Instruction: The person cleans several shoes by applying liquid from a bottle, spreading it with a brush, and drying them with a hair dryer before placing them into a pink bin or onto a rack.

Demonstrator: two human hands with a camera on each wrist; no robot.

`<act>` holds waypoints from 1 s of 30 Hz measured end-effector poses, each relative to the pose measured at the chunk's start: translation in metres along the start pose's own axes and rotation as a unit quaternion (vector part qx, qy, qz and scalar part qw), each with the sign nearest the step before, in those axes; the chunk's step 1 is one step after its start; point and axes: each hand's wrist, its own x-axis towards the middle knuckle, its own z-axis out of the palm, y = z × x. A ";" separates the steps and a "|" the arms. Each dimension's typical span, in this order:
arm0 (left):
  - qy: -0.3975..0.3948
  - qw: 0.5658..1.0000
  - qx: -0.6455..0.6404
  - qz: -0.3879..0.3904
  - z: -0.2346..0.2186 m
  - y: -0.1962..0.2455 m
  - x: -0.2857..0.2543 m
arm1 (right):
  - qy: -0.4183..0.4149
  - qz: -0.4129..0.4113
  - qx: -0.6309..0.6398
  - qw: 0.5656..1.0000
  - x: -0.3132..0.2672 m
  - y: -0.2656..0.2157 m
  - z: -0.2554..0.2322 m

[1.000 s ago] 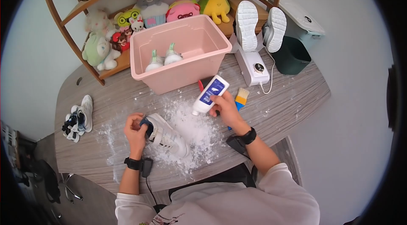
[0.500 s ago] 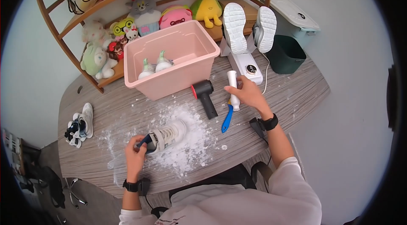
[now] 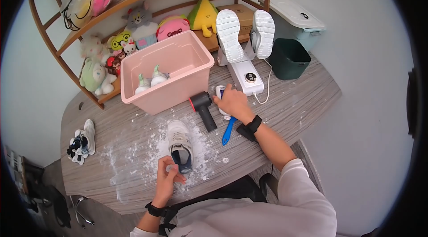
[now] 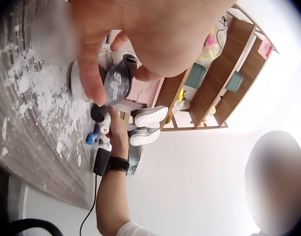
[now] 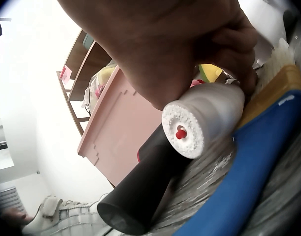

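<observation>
A white sneaker (image 3: 179, 141) with a dark lining stands in spilled white powder (image 3: 156, 147), heel toward the person. At its heel is my left hand (image 3: 167, 176), thumb and fingers spread on either side; in the left wrist view the heel (image 4: 118, 81) shows between them. My right hand (image 3: 234, 103) holds a white bottle (image 5: 214, 110) low over the table, fingers curled at its far end. Powder coats the bottle's mouth, which has a red centre. Beside the bottle lie a black hair dryer (image 3: 205, 112) and a blue-handled brush (image 3: 229, 132).
Behind stands a pink bin (image 3: 171, 89) with shoes inside. A white shoe dryer (image 3: 246, 76) carries two upturned shoes, near a dark green bin (image 3: 290, 60). More shoes (image 3: 84, 141) rest at the left. Plush toys (image 3: 142, 22) fill the shelf behind.
The right hand has carried the bottle down beside the hair dryer. The sneaker has turned so its toe points away, and the left hand's pinch on its collar has loosened.
</observation>
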 end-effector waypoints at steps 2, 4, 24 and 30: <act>-0.039 0.999 0.035 -0.007 0.001 0.002 0.001 | 0.005 -0.013 -0.014 1.000 0.003 -0.005 0.006; -0.017 0.997 0.079 0.006 -0.003 0.008 0.005 | 0.004 -0.012 -0.014 1.000 0.006 -0.007 0.009; -0.020 0.897 0.285 0.337 0.110 0.178 0.158 | 0.367 0.002 0.150 0.918 0.025 0.031 -0.140; -0.017 0.847 0.363 0.387 0.172 0.212 0.217 | 0.398 0.068 0.113 0.908 0.055 0.076 -0.131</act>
